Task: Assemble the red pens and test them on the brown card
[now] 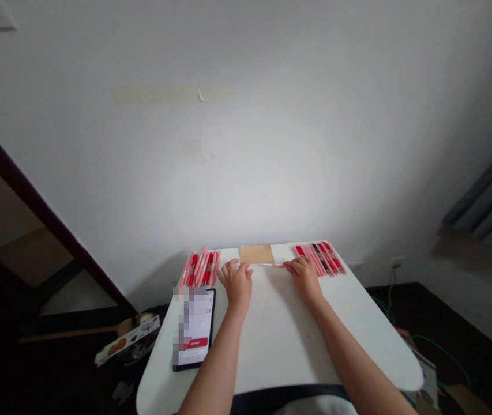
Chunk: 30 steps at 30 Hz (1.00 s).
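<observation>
One slim pink-and-white pen [277,266], crosswise at far side of white tabletop [280,334], just in front of tan rectangular cardboard piece [256,254]. Right hand [305,279]: fingers bent, tips closed on pen's right end. Left hand [237,283]: half-open, fingers loosely curled near other end; cannot tell if touching. Pink-and-red pen row [205,270] beyond it.

On the phone [203,328] to my left, a small dark "28" [208,310] near the screen's right edge, the remaining lettering there pixelated, blurred or too small for me to read
</observation>
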Tool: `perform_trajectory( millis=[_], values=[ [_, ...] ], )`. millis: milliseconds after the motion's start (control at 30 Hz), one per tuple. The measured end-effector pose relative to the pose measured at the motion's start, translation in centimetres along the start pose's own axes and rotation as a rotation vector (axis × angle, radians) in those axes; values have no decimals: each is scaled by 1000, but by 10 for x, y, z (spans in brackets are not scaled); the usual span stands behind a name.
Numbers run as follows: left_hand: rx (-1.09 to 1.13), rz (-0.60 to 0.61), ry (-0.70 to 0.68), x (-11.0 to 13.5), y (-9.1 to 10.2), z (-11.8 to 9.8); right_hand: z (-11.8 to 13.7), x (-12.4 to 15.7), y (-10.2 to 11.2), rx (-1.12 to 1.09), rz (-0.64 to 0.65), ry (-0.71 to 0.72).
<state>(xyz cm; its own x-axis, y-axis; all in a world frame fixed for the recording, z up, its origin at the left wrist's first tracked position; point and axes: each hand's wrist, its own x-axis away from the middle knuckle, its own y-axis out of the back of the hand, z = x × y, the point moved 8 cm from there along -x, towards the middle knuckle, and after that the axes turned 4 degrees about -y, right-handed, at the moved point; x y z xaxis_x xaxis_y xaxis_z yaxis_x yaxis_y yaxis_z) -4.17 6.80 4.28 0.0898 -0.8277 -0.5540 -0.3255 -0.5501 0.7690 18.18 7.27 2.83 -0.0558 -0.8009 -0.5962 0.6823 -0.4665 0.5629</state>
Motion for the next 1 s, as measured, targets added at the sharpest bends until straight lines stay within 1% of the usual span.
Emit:
perform_trajectory(
  millis=[133,300,400,667,1000],
  values=[
    [-63,-8,10,1,0,3,-1,0,0,10,-2,-2],
    [-112,8,75,2,-2,8,-1,0,-2,20,13,-1],
    [-114,-12,69,2,-1,7,-1,0,-2,18,12,7],
    [-46,-58,12,-1,5,2,-3,1,-2,15,-8,16],
    [38,-98,22,-1,2,6,-5,2,1,42,-45,-1]
  ],
)
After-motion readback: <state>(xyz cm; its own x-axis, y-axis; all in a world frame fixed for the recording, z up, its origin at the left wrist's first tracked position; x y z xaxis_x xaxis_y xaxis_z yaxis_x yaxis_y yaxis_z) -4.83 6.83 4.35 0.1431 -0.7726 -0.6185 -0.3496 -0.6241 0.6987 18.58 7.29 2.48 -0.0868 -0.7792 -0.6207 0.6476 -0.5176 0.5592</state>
